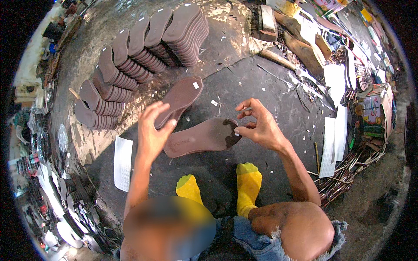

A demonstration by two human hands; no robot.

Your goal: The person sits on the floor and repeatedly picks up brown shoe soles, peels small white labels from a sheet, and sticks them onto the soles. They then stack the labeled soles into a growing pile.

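A brown shoe insole (198, 138) lies flat on the dark floor sheet between my hands. Across its right end spreads a dark patch that looks like a shadow, and a small white label sits at that edge. My right hand (261, 128) is at this end, its thumb by the label and its curled fingers apart from the thumb. Beside the insole's left end, my left hand (152, 128) is open, thumb and fingers spread. Its fingers overlap the near part of other brown insoles (180, 96), the top one carrying a white label; whether they touch is unclear.
Neat stacks of brown insoles (185, 32) curve along the far left. White label sheets lie left (123, 163) and right (327, 145). A wooden-handled tool (278, 58) and scraps crowd the far right. My yellow-socked feet (249, 185) rest close in front.
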